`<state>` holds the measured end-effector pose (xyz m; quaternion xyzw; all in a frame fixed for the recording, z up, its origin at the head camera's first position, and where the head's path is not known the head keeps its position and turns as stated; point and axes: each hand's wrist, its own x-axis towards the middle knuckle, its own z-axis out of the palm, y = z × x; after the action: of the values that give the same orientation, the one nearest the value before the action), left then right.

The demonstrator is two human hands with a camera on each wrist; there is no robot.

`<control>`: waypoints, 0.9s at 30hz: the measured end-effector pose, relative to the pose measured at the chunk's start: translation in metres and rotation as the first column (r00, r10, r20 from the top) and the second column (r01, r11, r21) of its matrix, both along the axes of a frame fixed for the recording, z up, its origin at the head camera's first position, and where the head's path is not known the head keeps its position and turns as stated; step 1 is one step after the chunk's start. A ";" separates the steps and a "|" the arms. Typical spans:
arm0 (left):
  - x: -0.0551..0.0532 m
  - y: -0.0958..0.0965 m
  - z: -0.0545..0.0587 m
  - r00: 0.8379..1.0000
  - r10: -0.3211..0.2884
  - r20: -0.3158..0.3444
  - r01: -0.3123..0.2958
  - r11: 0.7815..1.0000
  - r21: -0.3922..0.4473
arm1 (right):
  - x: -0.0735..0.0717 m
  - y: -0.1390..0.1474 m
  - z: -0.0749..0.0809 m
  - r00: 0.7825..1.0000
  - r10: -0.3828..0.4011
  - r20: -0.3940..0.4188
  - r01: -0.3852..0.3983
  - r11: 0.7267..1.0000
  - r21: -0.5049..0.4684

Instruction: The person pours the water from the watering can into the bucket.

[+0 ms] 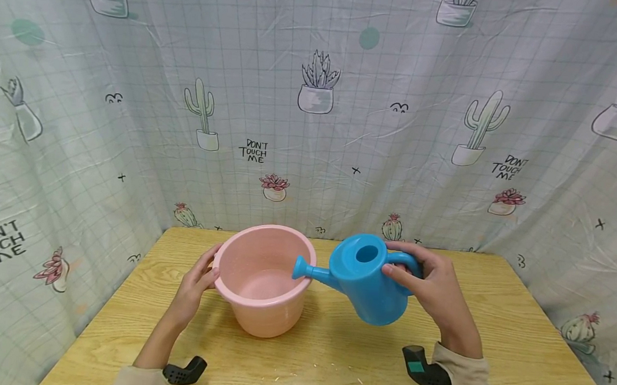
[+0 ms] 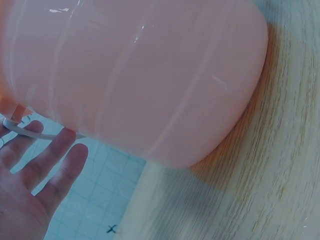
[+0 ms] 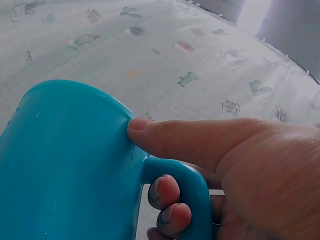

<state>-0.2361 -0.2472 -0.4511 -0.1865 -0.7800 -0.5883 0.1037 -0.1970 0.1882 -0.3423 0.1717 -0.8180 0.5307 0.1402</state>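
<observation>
A pink plastic bucket [image 1: 266, 313] stands on the wooden table in the head view. My left hand [image 1: 196, 280] holds its left side at the rim; in the left wrist view several fingers of that hand [image 2: 30, 185] reach along the outer wall, beside a thin pale bail handle [image 2: 37, 134]. My right hand [image 1: 424, 279] grips the handle of a blue watering can [image 1: 374, 285], tilted to the left. Its spout's flared head [image 1: 300, 268] overlaps the bucket's right rim. In the right wrist view, fingers curl through the handle [image 3: 197, 200] while the thumb [image 3: 165, 137] presses the can's body [image 3: 65, 165].
The wooden table [image 1: 330, 364] has small bright specks near its front. A curtain [image 1: 365, 131] printed with cacti hangs behind and along both sides. Black devices are strapped to the left wrist [image 1: 185, 371] and the right wrist [image 1: 425, 369].
</observation>
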 end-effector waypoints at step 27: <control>-0.002 0.000 0.000 1.000 -0.011 -0.002 0.011 1.000 -0.010 | 0.000 0.001 0.001 1.000 0.018 -0.011 -0.018 1.000 -0.014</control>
<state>-0.2378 -0.2471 -0.4507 -0.1922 -0.7817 -0.5848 0.1003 -0.1972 0.1890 -0.3415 0.1808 -0.8118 0.5370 0.1411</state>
